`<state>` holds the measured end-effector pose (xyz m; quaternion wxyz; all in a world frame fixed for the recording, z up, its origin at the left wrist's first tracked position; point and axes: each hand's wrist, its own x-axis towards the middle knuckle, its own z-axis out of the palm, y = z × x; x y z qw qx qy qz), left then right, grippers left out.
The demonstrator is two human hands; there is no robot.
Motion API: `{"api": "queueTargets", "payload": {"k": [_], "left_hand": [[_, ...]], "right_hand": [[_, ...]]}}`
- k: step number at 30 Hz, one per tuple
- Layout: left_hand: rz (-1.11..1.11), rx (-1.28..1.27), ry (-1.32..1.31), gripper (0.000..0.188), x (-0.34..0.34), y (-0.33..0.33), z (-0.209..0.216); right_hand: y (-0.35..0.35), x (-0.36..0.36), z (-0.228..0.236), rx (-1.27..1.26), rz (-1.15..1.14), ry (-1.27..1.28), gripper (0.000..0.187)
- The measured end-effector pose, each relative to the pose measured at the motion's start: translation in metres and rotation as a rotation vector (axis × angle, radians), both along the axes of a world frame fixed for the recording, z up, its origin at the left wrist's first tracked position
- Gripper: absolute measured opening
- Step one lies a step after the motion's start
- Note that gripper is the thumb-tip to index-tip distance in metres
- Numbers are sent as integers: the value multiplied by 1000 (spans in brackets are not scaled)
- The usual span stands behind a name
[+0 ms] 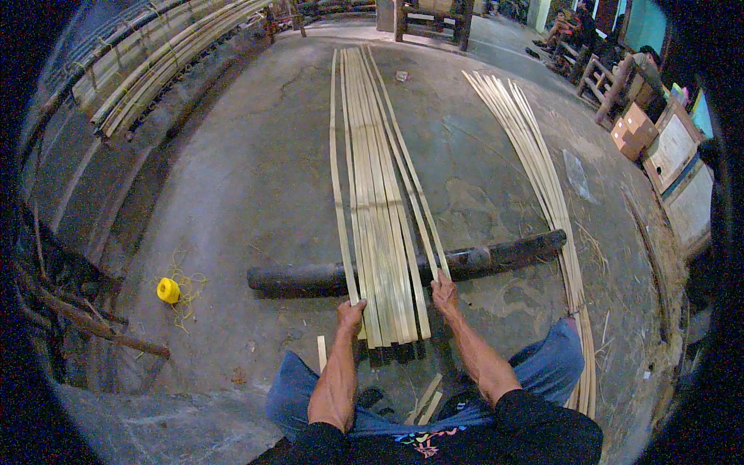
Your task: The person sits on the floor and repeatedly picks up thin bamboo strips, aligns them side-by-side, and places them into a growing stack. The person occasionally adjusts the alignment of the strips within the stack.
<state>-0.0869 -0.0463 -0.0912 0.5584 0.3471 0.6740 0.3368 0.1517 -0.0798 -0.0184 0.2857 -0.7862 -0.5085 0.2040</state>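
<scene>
Long, pale bamboo strips (374, 225) lie side by side in front of me, their near ends resting across a dark round pole (496, 258) on the floor. My left hand (351, 314) is closed on the outer strip (341, 209) at the left edge of the row. At the right side, my right hand (444, 294) grips a couple of strips (422, 205) that stand apart from the rest by a narrow gap. The fingertips under the strips are partly hidden in both hands.
Another bundle of long strips (546, 178) runs along my right, past the pole's end. A yellow roll of twine (167, 291) lies at left with loose strands. Short offcuts (425, 399) lie between my legs. Bamboo poles (155, 85) are stacked far left; cardboard boxes (633, 132) and seated people are far right.
</scene>
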Motion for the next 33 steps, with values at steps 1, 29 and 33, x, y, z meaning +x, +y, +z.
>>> {"api": "queueTargets", "payload": {"k": [1, 29, 33], "left_hand": [[28, -2, 13, 24, 1, 0, -1], [-131, -2, 144, 31, -5, 9, -24], [-229, 26, 254, 35, -4, 9, -21]], "right_hand": [[-1, 2, -3, 49, 24, 55, 41], [63, -84, 12, 255, 22, 344, 42], [62, -115, 15, 219, 96, 368, 44]]}}
